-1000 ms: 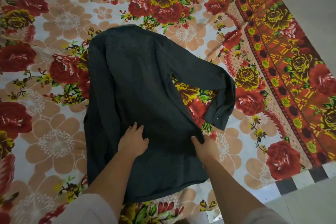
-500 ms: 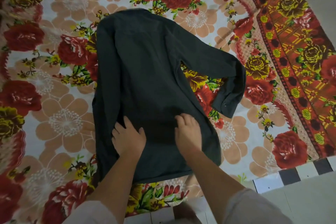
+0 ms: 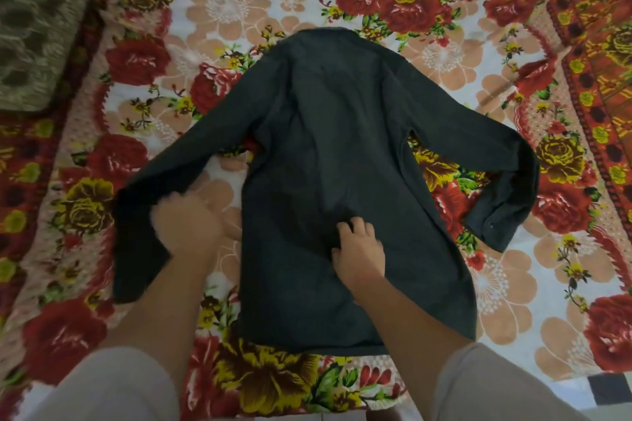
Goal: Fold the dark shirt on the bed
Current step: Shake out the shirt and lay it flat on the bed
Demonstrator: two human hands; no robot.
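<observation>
A dark shirt (image 3: pixel 342 188) lies spread on the floral bed (image 3: pixel 513 284), soft and limp; left hand (image 3: pixel 186 220) fingers clamp its sleeve, right hand (image 3: pixel 359 246) fingers press apart on the body.

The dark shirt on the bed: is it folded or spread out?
Spread out. The dark shirt lies flat, both sleeves out to the sides; the left hand holds one sleeve.

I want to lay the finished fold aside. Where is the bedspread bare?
Bare bedspread beyond the dark shirt collar, and at its right past the cuffed sleeve. Crowded at left: left hand grips the other sleeve, pillow in the corner.
</observation>
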